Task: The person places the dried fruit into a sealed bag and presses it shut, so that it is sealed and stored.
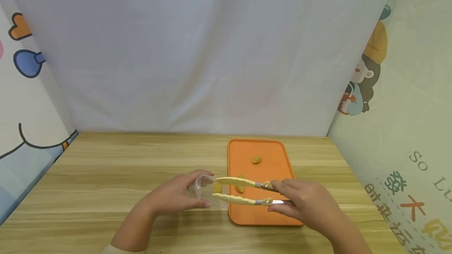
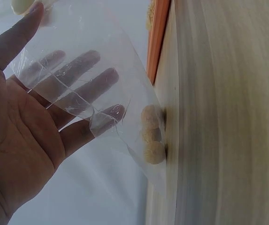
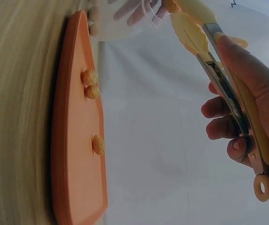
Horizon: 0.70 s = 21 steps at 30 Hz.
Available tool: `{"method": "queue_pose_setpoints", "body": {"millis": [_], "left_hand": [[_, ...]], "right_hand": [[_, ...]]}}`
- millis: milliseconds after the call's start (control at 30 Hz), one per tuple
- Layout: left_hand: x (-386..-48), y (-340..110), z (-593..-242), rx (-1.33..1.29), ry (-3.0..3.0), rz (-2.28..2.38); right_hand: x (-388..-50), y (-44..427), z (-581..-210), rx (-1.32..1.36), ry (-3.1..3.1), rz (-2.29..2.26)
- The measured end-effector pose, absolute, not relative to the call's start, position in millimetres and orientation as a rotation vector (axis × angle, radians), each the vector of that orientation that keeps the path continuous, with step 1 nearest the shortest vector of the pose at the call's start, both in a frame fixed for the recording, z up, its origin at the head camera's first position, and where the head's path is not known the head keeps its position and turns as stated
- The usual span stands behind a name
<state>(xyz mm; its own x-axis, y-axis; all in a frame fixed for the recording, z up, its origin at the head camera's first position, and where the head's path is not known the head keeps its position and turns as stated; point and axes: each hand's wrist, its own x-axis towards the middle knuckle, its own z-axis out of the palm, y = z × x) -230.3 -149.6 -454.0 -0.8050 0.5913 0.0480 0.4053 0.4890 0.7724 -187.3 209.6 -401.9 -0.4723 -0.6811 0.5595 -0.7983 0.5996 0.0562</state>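
My left hand (image 1: 174, 195) holds a clear plastic bag (image 2: 101, 28) near its open mouth, the thumb on one side and the fingers seen through the film. Several round golden-brown puffs (image 2: 154, 152) lie in the low end of the bag, close to the tabletop. With my right hand (image 1: 307, 203) I grip yellow-tipped metal tongs (image 3: 228, 93) by the handles. Between the tong tips, at the bag's mouth, is another golden puff (image 1: 217, 187). On the orange tray (image 1: 261, 214) beneath the tongs, two puffs (image 3: 91, 84) sit side by side and a single one (image 1: 256, 160) lies apart.
The tray lies on a wood-grain table (image 1: 141, 152), to the right of the bag. A pale cloth backdrop (image 1: 169, 58) hangs along the table's back edge. Printed sheets (image 1: 416, 128) stand at the left and right sides.
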Motion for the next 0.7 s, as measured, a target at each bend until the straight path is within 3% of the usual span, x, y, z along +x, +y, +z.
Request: {"method": "queue_pose_setpoints", "body": {"millis": [700], "left_hand": [[-244, -154, -459, 0.868, 2.510, 1.175]], "right_hand": [[-193, 217, -399, 0.961, -2.347, 0.263]]}}
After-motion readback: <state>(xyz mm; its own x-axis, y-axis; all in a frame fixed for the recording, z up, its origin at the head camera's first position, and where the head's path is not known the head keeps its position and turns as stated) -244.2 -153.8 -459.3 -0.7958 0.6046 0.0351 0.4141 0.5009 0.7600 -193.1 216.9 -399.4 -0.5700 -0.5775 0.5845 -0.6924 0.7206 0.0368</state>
